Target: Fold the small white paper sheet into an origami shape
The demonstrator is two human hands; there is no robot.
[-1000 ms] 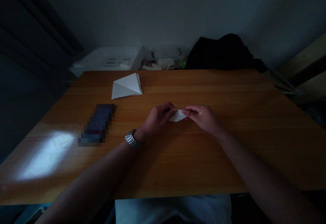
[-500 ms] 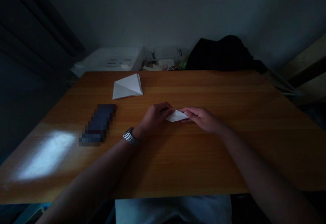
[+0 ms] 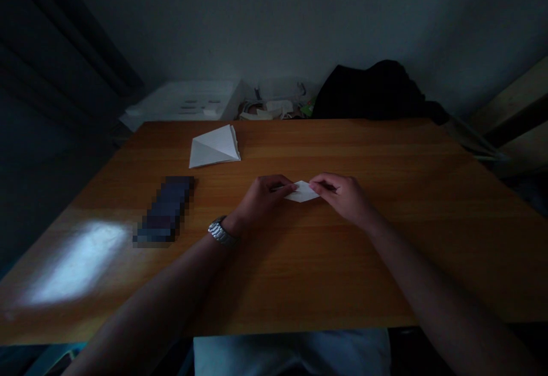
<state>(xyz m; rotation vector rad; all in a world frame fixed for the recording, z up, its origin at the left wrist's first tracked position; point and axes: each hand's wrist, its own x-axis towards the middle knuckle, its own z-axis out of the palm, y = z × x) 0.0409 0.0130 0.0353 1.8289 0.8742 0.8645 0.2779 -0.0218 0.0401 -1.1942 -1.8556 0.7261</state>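
Note:
A small piece of folded white paper (image 3: 302, 192) is held between my two hands above the middle of the wooden table (image 3: 299, 273). My left hand (image 3: 268, 193), with a metal watch (image 3: 221, 231) at the wrist, pinches its left end, thumb on top. At the right end, my right hand (image 3: 342, 193) grips the paper between thumb and fingers. The fingers of both hands partly cover the paper's ends. Farther back on the left lies a larger folded sheet of white paper (image 3: 216, 148), apart from both hands.
A blurred-out dark flat object (image 3: 166, 207) lies left of my left hand. Behind the table's far edge are a white plastic tray (image 3: 192, 96), a clutter of small items (image 3: 269, 109) and a black cloth or bag (image 3: 372, 93). Bright light falls on the table's left side.
My right hand's fingers have shifted to a pinch at the paper's right corner. The paper has turned slightly, showing more of its upper face. My left hand stays nearly in place.

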